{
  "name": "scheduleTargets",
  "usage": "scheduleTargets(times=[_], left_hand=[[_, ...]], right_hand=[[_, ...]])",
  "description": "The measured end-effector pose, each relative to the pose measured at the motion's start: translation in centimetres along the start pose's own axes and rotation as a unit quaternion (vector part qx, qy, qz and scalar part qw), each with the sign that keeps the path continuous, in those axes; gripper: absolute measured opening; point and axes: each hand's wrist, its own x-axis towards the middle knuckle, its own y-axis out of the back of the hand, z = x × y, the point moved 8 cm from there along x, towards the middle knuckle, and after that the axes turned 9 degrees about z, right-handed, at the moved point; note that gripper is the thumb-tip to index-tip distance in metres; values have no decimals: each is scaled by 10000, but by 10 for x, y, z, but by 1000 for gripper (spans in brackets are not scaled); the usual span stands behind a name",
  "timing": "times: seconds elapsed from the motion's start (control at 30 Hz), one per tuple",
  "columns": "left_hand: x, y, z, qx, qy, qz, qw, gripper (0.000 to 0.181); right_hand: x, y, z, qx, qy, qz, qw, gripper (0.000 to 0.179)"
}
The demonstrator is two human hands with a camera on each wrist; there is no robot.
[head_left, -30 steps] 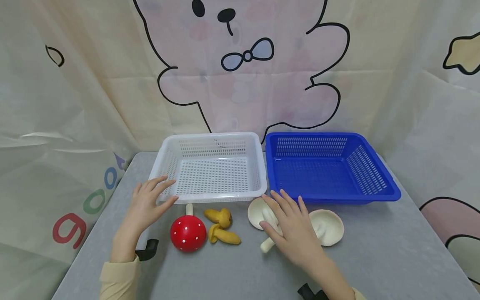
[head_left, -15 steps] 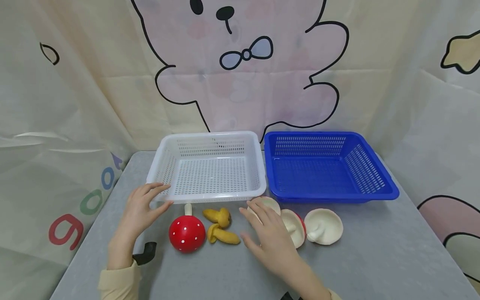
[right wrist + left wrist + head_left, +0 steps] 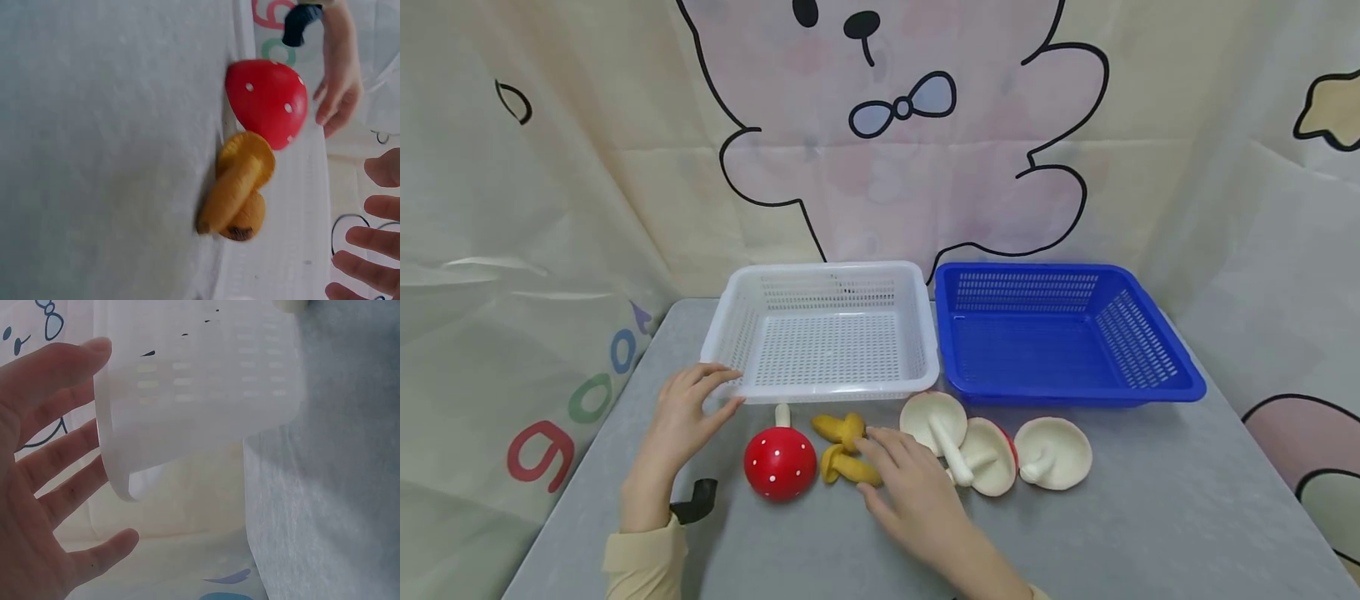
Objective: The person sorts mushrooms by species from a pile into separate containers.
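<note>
My left hand (image 3: 681, 421) is at the front left corner of a white plastic basket (image 3: 820, 392), fingers loosely spread. In the left wrist view its fingers are by the basket's rim (image 3: 106, 437); I cannot tell if they press it. Over the table, my right hand (image 3: 917, 500) reaches beside two yellow toy mushrooms (image 3: 853, 471), its fingers extended and holding nothing. Left of those lies a red toy mushroom (image 3: 780, 467) with white dots, stem toward the basket. Right of the hand lie three toy mushrooms (image 3: 992, 462) showing pale undersides, one with a red cap edge.
A blue plastic basket (image 3: 1067, 392) stands right of the white one at the back of the grey table (image 3: 1150, 500). Behind hangs a printed curtain (image 3: 970, 192). A black strap piece (image 3: 696, 502) sticks out by the left wrist.
My right hand has moved left from the pale-sided mushrooms to the yellow ones, uncovering the former. My left hand has shifted slightly down at the basket's corner.
</note>
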Motion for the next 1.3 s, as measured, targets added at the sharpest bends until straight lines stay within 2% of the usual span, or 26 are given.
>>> scheduleTargets(times=[0.13, 0.5, 1.13, 1.3], left_hand=[[0, 2, -4, -26, 160, -31, 9999, 38], [-1, 3, -5, -48, 152, -131, 9998, 36], [-1, 1, -2, -70, 337, -301, 9990, 33], [-2, 1, -2, -56, 369, -326, 9988, 30]], right_hand=[[1, -11, -9, -42, 200, -151, 9997, 49], [-2, -42, -7, -281, 189, -773, 9964, 46], [-4, -62, -6, -399, 383, -883, 9946, 43], [-3, -64, -5, -383, 386, -792, 9954, 40]])
